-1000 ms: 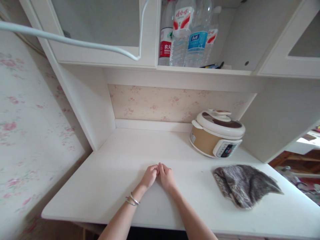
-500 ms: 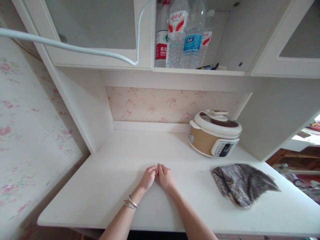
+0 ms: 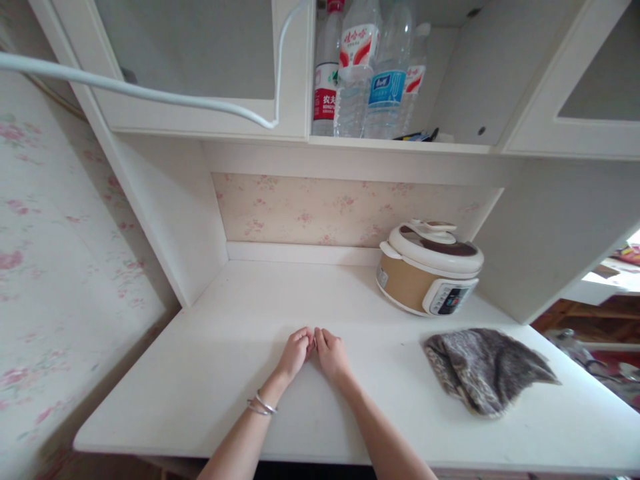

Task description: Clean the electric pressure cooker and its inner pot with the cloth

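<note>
My left hand [image 3: 297, 352] and my right hand [image 3: 330, 352] rest together over the middle of a white countertop [image 3: 280, 287], knuckles side by side. Both are closed, fingers curled in and thumbs on top. Whatever they may hold is hidden inside the curled fingers. Two silver bangles [image 3: 263, 403] circle my left wrist. To the right of my right hand lies a crumpled grey-brown furry cloth [image 3: 493, 370], apart from it.
A gold and white electric cooker [image 3: 425, 270] with its lid on stands at the back right. Above, an open cabinet compartment holds several plastic bottles [image 3: 385, 87]. A white cable [image 3: 165, 99] hangs across the upper left. Side panels flank the counter.
Both hands stay closed in nearly the same place. A thin gap shows a little more clearly between the fingertips, and the view has shifted very slightly.
</note>
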`<state>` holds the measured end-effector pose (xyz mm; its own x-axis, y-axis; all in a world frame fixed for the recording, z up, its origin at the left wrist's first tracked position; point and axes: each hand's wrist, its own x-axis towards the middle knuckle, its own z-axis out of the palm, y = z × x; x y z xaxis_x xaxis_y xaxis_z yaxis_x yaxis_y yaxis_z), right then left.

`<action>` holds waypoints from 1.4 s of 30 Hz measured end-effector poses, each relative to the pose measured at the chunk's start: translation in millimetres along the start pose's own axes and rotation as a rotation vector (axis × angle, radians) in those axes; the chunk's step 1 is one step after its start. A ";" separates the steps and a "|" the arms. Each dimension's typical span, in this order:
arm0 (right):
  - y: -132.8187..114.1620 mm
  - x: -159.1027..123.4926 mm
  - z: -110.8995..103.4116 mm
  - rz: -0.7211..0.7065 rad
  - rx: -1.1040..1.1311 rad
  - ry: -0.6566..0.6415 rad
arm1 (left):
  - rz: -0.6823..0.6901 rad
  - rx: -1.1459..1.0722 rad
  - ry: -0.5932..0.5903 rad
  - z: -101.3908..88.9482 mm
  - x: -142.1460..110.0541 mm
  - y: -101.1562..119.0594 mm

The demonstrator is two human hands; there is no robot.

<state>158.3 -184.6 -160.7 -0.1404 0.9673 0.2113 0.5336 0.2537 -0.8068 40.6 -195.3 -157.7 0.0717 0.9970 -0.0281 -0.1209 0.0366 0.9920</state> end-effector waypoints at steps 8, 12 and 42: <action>3.1 0.5 0.3 -0.036 -0.078 -0.028 | 0.041 -0.187 0.008 -3.6 0.9 1.9; 4.2 0.7 0.1 -0.055 -0.097 -0.032 | 0.057 -0.240 -0.011 -3.2 1.1 1.6; 0.7 0.0 0.6 0.022 0.007 -0.014 | 0.038 -0.215 0.019 -1.4 -0.1 1.9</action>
<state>158.2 -184.4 -161.7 -0.1407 0.9725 0.1856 0.5312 0.2323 -0.8148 38.9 -195.3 -156.0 0.0443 0.9990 0.0046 -0.3321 0.0104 0.9432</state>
